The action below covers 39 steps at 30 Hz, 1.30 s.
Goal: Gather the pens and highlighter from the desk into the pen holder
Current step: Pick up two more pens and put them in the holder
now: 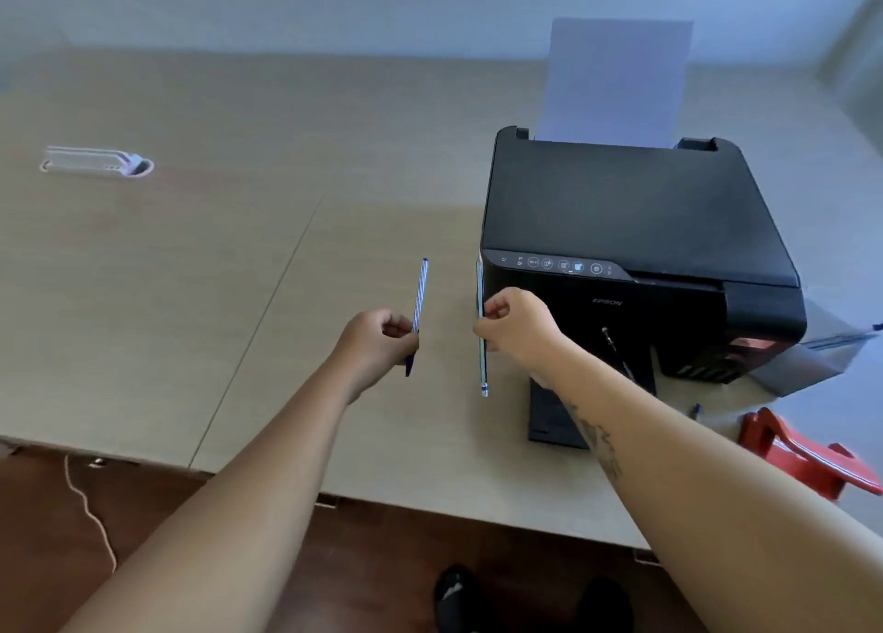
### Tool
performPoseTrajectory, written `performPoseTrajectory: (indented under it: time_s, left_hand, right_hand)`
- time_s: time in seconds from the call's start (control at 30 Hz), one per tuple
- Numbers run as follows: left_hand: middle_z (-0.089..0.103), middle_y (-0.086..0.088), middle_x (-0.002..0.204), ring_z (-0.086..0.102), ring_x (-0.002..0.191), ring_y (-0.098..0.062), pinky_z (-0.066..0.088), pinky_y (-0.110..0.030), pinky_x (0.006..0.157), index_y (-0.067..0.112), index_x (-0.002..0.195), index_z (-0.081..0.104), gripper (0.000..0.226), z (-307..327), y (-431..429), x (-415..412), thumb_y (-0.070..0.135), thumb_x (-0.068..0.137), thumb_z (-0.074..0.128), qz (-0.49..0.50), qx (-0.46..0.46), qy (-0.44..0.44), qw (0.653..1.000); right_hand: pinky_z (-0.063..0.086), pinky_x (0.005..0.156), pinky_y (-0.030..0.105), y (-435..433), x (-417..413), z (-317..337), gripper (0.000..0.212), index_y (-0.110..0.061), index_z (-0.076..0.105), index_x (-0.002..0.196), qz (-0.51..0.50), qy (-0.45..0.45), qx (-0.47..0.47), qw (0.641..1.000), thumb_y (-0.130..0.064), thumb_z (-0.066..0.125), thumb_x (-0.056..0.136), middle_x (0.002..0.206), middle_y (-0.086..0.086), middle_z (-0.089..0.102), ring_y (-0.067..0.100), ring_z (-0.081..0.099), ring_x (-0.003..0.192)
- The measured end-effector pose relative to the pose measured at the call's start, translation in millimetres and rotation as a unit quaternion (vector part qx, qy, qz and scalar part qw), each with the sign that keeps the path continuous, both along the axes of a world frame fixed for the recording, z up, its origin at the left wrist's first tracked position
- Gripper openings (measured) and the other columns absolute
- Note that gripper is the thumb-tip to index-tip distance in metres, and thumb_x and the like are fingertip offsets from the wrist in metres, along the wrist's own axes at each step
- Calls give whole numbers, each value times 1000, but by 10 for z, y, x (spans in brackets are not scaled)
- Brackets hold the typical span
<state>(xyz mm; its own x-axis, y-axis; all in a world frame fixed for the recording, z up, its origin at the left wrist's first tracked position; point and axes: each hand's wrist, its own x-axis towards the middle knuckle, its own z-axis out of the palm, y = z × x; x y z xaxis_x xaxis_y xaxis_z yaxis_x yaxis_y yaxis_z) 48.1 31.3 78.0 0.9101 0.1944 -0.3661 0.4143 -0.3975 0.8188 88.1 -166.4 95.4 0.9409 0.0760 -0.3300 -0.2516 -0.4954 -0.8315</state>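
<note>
While both forearms reach out over the pale wooden surface (143,298), each of the hands is curled closed around a pen held roughly upright. The left hand (377,345) pinches a blue-and-white striped pen (420,298), its dark lower end poking out below the fingers. The right hand (513,329) grips a slim white pen (481,369) with a blue band near its lower tip, just beside the front left corner of a black printer (621,212). Another dark pen (616,350) lies on the printer's output tray, partly hidden by the right forearm. A red object (807,455) sits at the surface's right edge. No pen holder can be made out.
</note>
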Motion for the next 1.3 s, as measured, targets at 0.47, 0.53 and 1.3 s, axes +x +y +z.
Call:
performPoseTrajectory:
  time_s: [0.47,0.53,1.3]
  left_hand:
    - [69,-1,78,65,71,-16,59,-33,73,14,84,64,6,938,-1982,558,10,84,68,-121,2,-133,984]
    - [68,-1,79,66,71,-16,62,-33,75,11,87,63,6,986,-2371,617,9,83,68,-143,-5,-142,979]
    - [69,-14,104,67,95,-31,55,-37,81,11,92,63,11,555,-5099,1123,7,83,66,-373,266,-63,887]
  right_hand:
    - [62,81,43,-2096,262,1029,17,-8,62,96,-102,-118,22,987,-12,67,80,83,4,62,20,65,75]
    - [60,82,48,-2516,272,1095,17,-11,61,96,-119,-127,17,985,-10,67,80,79,2,59,20,63,72]
    - [56,84,54,-4339,-67,115,9,-18,65,83,-221,-24,-9,975,-17,60,91,89,16,72,37,69,88]
